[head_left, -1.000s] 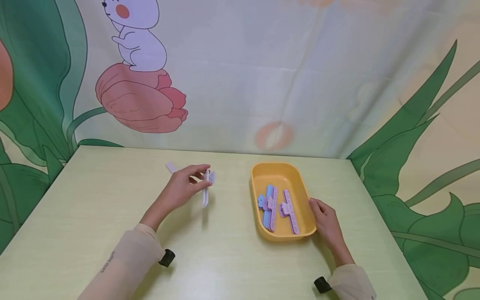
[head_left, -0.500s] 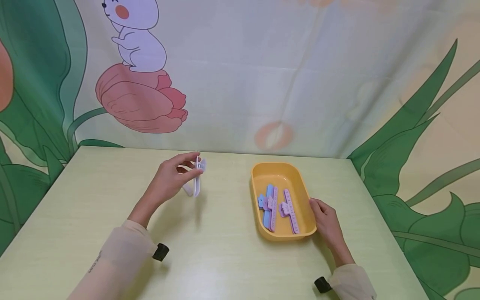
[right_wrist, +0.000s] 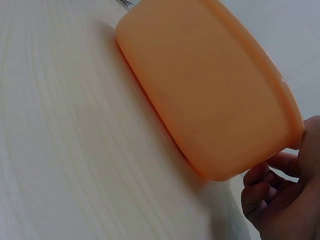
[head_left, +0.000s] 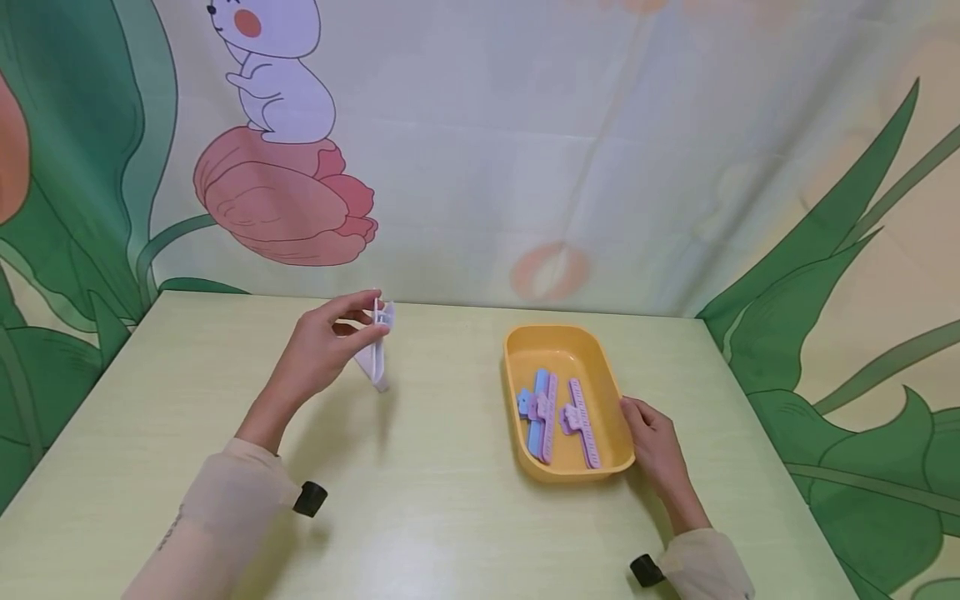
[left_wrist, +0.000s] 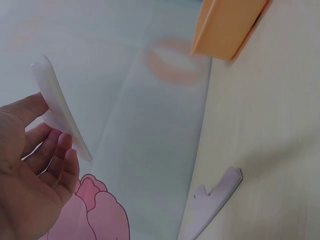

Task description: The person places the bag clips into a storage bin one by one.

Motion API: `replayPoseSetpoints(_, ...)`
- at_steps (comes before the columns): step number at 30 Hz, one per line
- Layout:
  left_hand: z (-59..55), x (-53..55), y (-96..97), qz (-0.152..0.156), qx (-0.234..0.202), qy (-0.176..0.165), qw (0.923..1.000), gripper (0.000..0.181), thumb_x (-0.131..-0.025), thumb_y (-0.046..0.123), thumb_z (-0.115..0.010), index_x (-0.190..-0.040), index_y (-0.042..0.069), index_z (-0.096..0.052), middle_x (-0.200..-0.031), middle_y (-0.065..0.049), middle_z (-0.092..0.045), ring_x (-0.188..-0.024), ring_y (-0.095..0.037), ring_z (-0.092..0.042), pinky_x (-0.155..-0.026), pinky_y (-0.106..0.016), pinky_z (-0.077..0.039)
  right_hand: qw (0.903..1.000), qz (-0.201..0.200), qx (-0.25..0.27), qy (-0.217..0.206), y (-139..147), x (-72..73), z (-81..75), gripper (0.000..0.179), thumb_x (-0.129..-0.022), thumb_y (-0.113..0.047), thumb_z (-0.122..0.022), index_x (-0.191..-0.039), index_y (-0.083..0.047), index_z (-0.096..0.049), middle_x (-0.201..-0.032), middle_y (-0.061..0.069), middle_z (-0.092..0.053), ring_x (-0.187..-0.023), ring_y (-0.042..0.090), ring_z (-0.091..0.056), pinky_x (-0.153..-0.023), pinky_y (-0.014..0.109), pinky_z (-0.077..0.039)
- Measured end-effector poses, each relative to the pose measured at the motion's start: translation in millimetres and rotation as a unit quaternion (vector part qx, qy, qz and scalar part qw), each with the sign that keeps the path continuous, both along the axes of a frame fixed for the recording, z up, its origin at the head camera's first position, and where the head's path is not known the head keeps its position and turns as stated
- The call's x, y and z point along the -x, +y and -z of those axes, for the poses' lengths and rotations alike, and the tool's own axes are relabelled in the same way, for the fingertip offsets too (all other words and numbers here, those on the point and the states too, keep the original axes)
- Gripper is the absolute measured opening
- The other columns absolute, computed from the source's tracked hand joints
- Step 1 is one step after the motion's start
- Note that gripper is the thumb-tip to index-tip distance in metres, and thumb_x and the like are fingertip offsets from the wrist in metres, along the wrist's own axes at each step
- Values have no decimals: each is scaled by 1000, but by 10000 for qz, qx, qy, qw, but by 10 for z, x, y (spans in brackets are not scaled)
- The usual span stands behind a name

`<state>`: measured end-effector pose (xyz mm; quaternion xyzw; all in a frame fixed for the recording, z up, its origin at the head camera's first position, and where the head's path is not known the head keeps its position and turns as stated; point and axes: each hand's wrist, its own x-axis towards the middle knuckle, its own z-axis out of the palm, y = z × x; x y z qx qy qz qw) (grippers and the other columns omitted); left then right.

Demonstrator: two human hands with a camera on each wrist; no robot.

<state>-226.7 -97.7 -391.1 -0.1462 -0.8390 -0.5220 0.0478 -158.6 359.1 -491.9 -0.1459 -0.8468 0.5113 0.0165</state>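
In the head view, my left hand pinches a pale lilac bag clip between thumb and fingers, raised over the table with its long bar hanging down. The left wrist view shows that clip edge-on. Another pale lilac bag clip lies on the table below, mostly hidden behind the hand in the head view. My right hand grips the right rim of a yellow plastic tray. Inside it lie a blue bag clip and two purple bag clips, one apart on the right.
The tray stands on a light wood-grain table, right of centre. Behind the table's back edge hangs a curtain printed with a white animal, flowers and leaves.
My left hand has moved left and toward the back edge with the lilac clip, away from the tray. My right hand and the tray stay in place.
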Motion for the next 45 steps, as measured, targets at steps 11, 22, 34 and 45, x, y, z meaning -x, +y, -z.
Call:
replayPoseSetpoints(11, -13, -26, -106, -201, -102, 161, 9996, 54, -100, 23, -72, -150, 10, -56, -132, -9, -66, -110, -20, -60, -90, -17, -48, 10000, -44, -54, -65, -4, -6, -12, 59, -110, -49, -44, -145, -3, -58, -139, 18, -61, -110, 26, -58, -80, 13, -49)
replayPoseSetpoints(22, 10, -58, -146, -355, -140, 45, 9993, 56, -100, 27, -72, -151, 10, -55, -131, -11, -65, -109, -25, -60, -86, -14, -48, 10000, -38, -25, -46, -1, -11, -6, 58, -110, -47, -44, -145, -3, -58, -138, 19, -61, -107, 24, -59, -79, 14, -49)
replayPoseSetpoints(34, 7, -84, -103, -312, -275, 63, 9991, 54, -100, 23, -72, -150, 10, -56, -131, -10, -66, -109, -22, -59, -88, -16, -48, 9999, 9, 0, -118, 1, -5, 1, 56, -111, -44, -44, -147, -3, -56, -141, 19, -59, -112, 26, -58, -80, 12, -48)
replayPoseSetpoints(45, 2, -66, 4, -200, -400, 16, 9990, 53, -99, 23, -73, -149, 10, -57, -133, -9, -66, -110, -20, -58, -93, -23, -48, 9999, 60, 7, -126, -9, 1, -4, 59, -110, -48, -44, -146, -4, -57, -141, 19, -59, -111, 25, -58, -79, 12, -48)
